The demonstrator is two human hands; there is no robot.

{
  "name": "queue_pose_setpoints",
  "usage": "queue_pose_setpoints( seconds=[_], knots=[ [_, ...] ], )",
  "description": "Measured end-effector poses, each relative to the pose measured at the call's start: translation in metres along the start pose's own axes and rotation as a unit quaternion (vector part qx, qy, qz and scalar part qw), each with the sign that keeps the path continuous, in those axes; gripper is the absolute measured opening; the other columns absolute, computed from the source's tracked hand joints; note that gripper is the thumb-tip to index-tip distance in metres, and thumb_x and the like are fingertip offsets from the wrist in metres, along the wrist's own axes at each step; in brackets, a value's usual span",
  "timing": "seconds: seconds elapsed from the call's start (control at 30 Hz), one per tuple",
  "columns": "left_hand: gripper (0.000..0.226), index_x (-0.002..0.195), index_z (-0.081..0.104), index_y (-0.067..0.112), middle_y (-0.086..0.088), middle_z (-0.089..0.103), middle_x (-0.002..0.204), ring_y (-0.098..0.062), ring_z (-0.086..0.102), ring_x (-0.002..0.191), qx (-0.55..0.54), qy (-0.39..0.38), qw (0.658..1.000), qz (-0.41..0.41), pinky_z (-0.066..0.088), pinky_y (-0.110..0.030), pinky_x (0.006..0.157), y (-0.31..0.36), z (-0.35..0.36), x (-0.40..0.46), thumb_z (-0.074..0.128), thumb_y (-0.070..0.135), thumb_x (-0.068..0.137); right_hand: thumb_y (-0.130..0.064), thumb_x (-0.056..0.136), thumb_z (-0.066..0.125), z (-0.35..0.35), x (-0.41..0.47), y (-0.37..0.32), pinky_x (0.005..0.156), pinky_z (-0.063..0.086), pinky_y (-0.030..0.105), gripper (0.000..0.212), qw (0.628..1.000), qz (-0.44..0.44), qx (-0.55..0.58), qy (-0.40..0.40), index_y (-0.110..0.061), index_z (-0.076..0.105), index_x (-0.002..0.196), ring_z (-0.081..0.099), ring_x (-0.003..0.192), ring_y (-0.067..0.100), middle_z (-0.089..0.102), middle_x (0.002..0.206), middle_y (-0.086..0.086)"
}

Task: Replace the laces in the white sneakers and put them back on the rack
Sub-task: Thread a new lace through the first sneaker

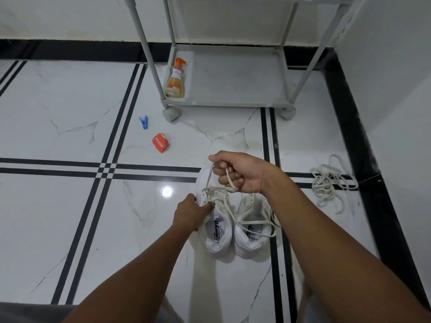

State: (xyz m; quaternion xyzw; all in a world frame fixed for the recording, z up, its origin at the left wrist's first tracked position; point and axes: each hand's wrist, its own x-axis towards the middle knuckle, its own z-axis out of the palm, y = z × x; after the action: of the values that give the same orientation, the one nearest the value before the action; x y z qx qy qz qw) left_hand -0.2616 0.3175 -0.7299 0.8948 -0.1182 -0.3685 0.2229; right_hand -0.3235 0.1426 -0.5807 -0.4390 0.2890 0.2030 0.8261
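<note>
Two white sneakers stand side by side on the tiled floor, toes pointing away from me. My left hand (192,212) grips the left sneaker (215,238) at its eyelet edge. My right hand (235,171) is raised above the shoes, fingers curled round a white lace (229,183) that runs down into the left sneaker's eyelets. More of that lace trails across the right sneaker (253,236). A loose heap of off-white laces (331,183) lies on the floor to the right. The grey rack (233,99) on castors stands beyond the shoes.
An orange spray bottle (176,80) sits on the rack's bottom shelf at its left corner. A blue clothes peg (144,122) and a red sachet (160,143) lie on the floor left of the rack. White walls with black skirting close the back and right.
</note>
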Motion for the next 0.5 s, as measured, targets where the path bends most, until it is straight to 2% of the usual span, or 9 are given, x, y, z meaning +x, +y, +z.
queue_pose_setpoints(
  seconds=[0.17, 0.33, 0.4, 0.5],
  knots=[
    [0.055, 0.111, 0.048, 0.020, -0.001, 0.060, 0.102, -0.021, 0.062, 0.082, 0.018, -0.005, 1.000, 0.009, 0.051, -0.024, 0.050, 0.0030, 0.0005, -0.0006, 0.067, 0.064, 0.084, -0.024, 0.103, 0.045, 0.0082, -0.0051, -0.0092, 0.036, 0.009, 0.017, 0.046, 0.993, -0.038, 0.017, -0.112, -0.021, 0.035, 0.059, 0.010, 0.047, 0.005, 0.019, 0.059, -0.006],
    [0.061, 0.119, 0.052, 0.017, -0.002, 0.060, 0.102, -0.022, 0.063, 0.084, 0.011, -0.004, 1.000, 0.007, 0.053, -0.025, 0.051, 0.0007, 0.0011, 0.0011, 0.067, 0.064, 0.083, -0.021, 0.099, 0.045, 0.0093, -0.0056, -0.0078, 0.034, 0.013, 0.014, 0.042, 0.985, -0.046, 0.023, -0.163, -0.020, 0.032, 0.060, 0.011, 0.046, 0.004, 0.017, 0.060, -0.005],
    [0.061, 0.116, 0.050, 0.018, -0.002, 0.061, 0.103, -0.022, 0.063, 0.084, 0.010, -0.007, 1.000, 0.000, 0.057, -0.030, 0.056, 0.0009, 0.0010, 0.0019, 0.067, 0.066, 0.082, -0.021, 0.101, 0.043, 0.0083, -0.0041, -0.0060, 0.034, 0.012, 0.015, 0.043, 0.985, -0.050, 0.042, -0.160, -0.021, 0.033, 0.059, 0.011, 0.046, 0.004, 0.016, 0.060, -0.005],
    [0.076, 0.122, 0.048, 0.022, -0.004, 0.062, 0.116, -0.026, 0.065, 0.097, 0.038, 0.001, 0.999, -0.006, 0.061, -0.042, 0.081, 0.0029, -0.0010, 0.0011, 0.064, 0.077, 0.072, -0.025, 0.102, 0.046, 0.0049, 0.0037, -0.0024, 0.035, 0.008, 0.016, 0.044, 0.989, -0.059, 0.098, -0.096, -0.021, 0.035, 0.060, 0.012, 0.045, 0.004, 0.018, 0.059, -0.006]
  ],
)
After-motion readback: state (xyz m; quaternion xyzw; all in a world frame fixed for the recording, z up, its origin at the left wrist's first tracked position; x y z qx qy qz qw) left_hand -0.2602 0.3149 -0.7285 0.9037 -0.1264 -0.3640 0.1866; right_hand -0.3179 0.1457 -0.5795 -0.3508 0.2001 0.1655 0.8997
